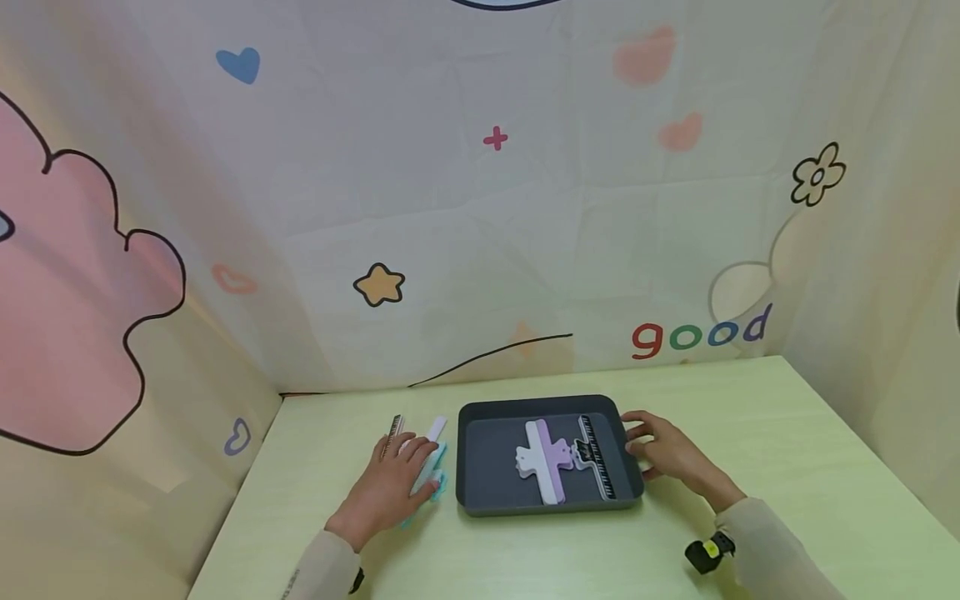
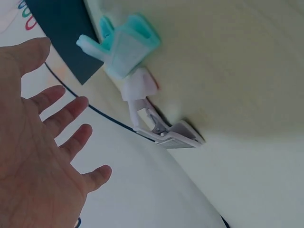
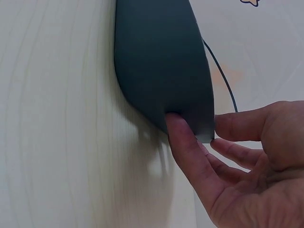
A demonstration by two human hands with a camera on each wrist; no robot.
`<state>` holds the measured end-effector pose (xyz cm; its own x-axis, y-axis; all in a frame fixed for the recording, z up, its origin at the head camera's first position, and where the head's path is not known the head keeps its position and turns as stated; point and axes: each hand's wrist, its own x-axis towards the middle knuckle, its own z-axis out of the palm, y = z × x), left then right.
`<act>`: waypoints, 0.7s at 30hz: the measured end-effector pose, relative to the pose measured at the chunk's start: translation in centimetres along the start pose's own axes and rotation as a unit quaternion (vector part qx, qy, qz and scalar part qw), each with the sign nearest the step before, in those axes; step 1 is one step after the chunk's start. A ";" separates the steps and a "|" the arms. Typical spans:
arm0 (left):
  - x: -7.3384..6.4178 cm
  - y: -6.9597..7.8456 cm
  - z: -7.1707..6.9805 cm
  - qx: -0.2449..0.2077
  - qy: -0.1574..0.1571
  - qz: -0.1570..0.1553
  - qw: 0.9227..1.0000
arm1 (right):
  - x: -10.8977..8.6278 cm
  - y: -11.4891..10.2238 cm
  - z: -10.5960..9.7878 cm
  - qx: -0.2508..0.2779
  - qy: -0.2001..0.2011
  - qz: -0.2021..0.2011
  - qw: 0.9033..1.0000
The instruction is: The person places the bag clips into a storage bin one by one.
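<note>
My left hand (image 1: 388, 487) hovers over several clips just left of the tray, fingers spread and palm holding nothing. Under it lie a teal clip (image 2: 130, 47), a pale clip (image 2: 140, 85) and a greyish clip (image 2: 171, 135); in the head view the hand partly covers them. A clip with a ruler-like edge (image 1: 395, 427) shows past the fingers. On the right, my right hand (image 1: 667, 450) touches the outer right wall of the dark grey tray (image 1: 472, 504) with thumb and fingertips. Inside the tray lie a white clip (image 1: 542, 467), a purple clip (image 1: 553, 454) and a clear clip with a black scale (image 1: 596, 458).
The pale yellow-green table (image 1: 540, 558) extends around the tray. Behind it hangs a printed curtain (image 1: 465, 225) down to the table's back edge. A black device (image 1: 705, 552) is strapped at the right wrist.
</note>
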<state>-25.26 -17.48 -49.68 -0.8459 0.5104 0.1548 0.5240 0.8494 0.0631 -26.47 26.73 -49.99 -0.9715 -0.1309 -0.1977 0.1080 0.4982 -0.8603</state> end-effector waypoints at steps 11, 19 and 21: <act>-0.3 -0.4 1.7 0.051 -0.028 0.025 0.998 | -0.2 -0.3 0.1 0.000 0.000 -0.001 1.000; -0.3 -0.5 2.5 0.047 -0.029 0.046 0.997 | -0.3 -0.4 0.1 -0.002 -0.003 0.002 1.000; -0.2 -0.5 2.7 0.049 -0.029 0.051 0.997 | -0.3 -0.4 0.1 -0.002 -0.003 0.003 1.000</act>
<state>-25.58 -17.68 -52.36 -0.7949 0.5987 0.0979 0.5972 0.8007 -0.0475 -26.22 26.53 -49.61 -0.9695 -0.1334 -0.2057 0.1126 0.5029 -0.8570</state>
